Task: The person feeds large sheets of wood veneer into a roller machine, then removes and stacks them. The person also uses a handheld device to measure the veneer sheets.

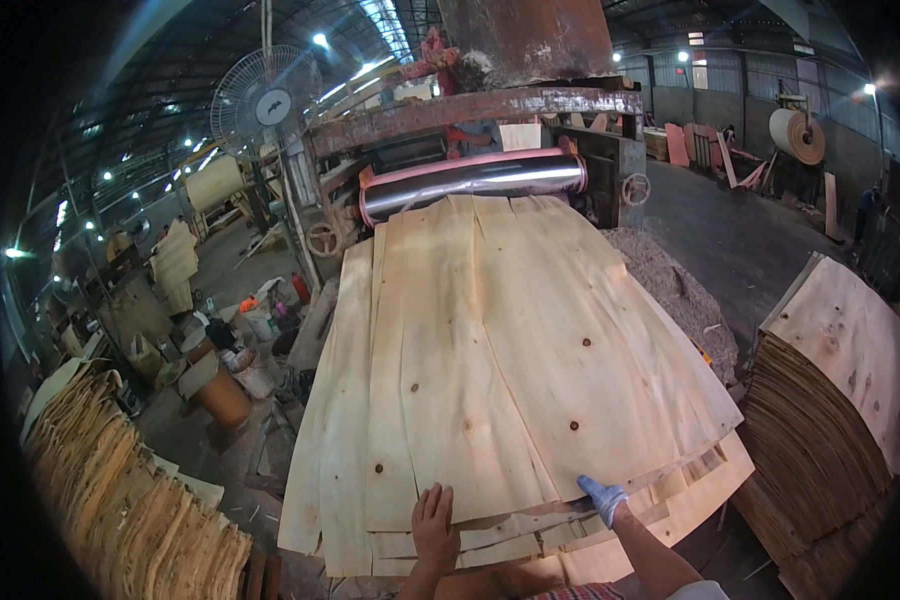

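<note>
A stack of pale wood veneer sheets [510, 330] with dark knots spreads out in front of me, its far end reaching a shiny metal roller [470, 188]. My left hand [435, 520] is bare and lies on the near edge of the top sheets, fingers stretched forward. At the near edge farther right is my right hand [606, 500], in a blue-grey glove. Its thumb rests on top of a veneer sheet and its other fingers are hidden, seemingly folded under the edge. Uneven edges of lower sheets show beneath both hands.
The roller sits in a rusty machine frame [480, 112] with handwheels [635, 189]. Tall veneer stacks stand at left [130, 490] and right [820, 430]. A fan [270, 105] stands at the machine's left; a brown drum [220, 392] and buckets stand on the floor below.
</note>
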A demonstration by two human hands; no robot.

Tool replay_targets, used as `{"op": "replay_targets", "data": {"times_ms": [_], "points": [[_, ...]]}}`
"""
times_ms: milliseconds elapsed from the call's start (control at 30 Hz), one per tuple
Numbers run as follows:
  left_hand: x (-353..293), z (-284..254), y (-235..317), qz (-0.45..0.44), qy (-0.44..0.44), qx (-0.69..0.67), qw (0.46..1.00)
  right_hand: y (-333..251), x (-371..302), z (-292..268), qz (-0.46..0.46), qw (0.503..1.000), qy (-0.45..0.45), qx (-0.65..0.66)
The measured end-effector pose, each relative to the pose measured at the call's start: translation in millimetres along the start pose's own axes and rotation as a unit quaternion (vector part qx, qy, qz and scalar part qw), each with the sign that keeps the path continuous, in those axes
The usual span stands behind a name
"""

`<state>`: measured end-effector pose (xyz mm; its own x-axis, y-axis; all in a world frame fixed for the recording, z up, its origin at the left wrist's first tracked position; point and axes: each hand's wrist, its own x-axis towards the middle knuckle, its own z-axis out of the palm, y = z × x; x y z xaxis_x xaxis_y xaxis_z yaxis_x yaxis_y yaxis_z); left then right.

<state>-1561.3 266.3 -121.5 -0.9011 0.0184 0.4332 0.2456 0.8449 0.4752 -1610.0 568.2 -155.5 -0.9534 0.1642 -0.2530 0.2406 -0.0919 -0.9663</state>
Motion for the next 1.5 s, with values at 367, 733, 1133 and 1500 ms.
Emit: {"op": "replay_targets", "data": {"times_ms": [367, 733, 1133, 1500], "points": [[18, -40, -8, 0.065, -0.056, -0.068, 0.994, -23, -10, 7, 0.011, 1.000, -0.008, -0.007], [13, -266, 167, 0.272, -0.162, -0.089, 0.944, -41, 9, -8, 0.066, 0.997, -0.019, -0.044], [38, -200, 151, 0.432, -0.042, -0.222, 0.873, -36, 35, -26, 0.019, 0.998, -0.014, -0.059], [20, -144, 117, 0.276, -0.059, -0.156, 0.947, -32, 29, -17, 0.031, 0.999, -0.014, 0.035]]}}
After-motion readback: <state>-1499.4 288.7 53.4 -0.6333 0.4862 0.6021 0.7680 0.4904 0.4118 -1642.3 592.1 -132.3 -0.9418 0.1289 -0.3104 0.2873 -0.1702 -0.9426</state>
